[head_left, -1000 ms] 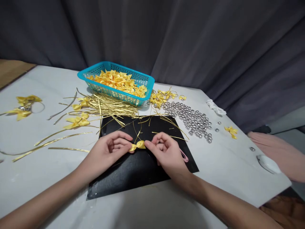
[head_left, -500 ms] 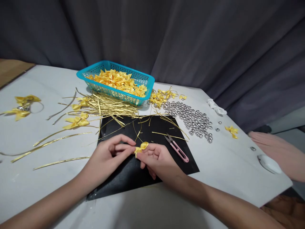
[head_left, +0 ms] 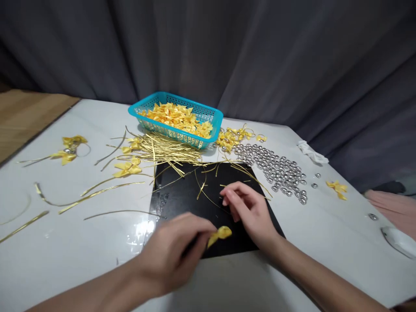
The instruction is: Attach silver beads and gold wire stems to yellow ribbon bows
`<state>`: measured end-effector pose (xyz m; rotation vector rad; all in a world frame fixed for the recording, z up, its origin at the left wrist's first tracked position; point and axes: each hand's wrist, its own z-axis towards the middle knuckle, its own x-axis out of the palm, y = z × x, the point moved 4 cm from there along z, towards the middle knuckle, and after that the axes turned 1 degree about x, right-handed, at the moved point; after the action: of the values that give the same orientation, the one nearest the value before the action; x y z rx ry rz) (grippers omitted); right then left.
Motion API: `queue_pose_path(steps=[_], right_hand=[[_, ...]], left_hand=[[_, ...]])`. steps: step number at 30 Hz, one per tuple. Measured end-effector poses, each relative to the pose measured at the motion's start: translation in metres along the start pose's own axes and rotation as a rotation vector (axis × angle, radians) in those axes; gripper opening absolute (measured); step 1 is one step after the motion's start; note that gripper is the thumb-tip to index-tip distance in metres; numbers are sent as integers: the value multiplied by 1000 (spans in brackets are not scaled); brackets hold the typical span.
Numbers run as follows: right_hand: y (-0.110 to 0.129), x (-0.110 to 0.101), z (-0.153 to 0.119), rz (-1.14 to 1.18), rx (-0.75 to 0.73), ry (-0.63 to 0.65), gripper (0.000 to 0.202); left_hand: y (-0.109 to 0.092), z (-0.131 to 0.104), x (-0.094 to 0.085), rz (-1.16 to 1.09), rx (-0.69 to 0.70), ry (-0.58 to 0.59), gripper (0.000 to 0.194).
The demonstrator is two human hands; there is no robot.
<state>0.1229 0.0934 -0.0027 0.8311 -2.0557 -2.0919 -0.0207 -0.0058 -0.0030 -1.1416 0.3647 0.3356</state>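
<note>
- From far away, through the head camera, I see the bow (head_left: 224, 232) over the black mat (head_left: 172, 186), close to the mat's near edge. It is small and yellow.
- My left hand (head_left: 177, 251) is pinching the bow between thumb and finger. The hand is a bit blurry, and its fingers hide one end of the bow.
- My right hand (head_left: 248, 210) is over the right side of the mat. It is loose, with its fingers gently bent, and it sits just beyond the bow, apart from it.
- I see a few thin gold strips lying on the mat, and a big pile of strips (head_left: 172, 149) at its far edge.
- Behind that pile, near the desk's far edge, is the blue basket (head_left: 217, 118) with lots of yellow bows (head_left: 177, 116) inside.
- Silver beads (head_left: 282, 169) lie spread out past the mat's far right corner.
- Near the desk's right edge I see a white cloth (head_left: 312, 154), a loose yellow flower (head_left: 338, 189) and, nearer to me, a white gadget (head_left: 399, 240).
- Toward the desk's left edge is a yellow bunch (head_left: 69, 149) with a thin ring.
- A dark curtain (head_left: 208, 60) hangs behind the desk (head_left: 97, 255).
</note>
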Motion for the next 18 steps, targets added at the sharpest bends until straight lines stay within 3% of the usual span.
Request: queue_pose_path(steps=[3,7,11,13,18], right_hand=[[0,-1,8,-185,-102,-7,24],[5,-2,15,-396,-276,12,15],[7,-6,13,-446,-311,-36,15],[8,-1,9,-476,-355,24,16],[9,29,-11,-603,-523,352,20]], left_hand=[[-7,-7,16,83,199,179,28],[-4,-14,25,175,203,265,26],[-4,-30,31,81,306,322,20],[-1,-41,38,60,352,334,22],[-4,-55,50,241,544,304,24]])
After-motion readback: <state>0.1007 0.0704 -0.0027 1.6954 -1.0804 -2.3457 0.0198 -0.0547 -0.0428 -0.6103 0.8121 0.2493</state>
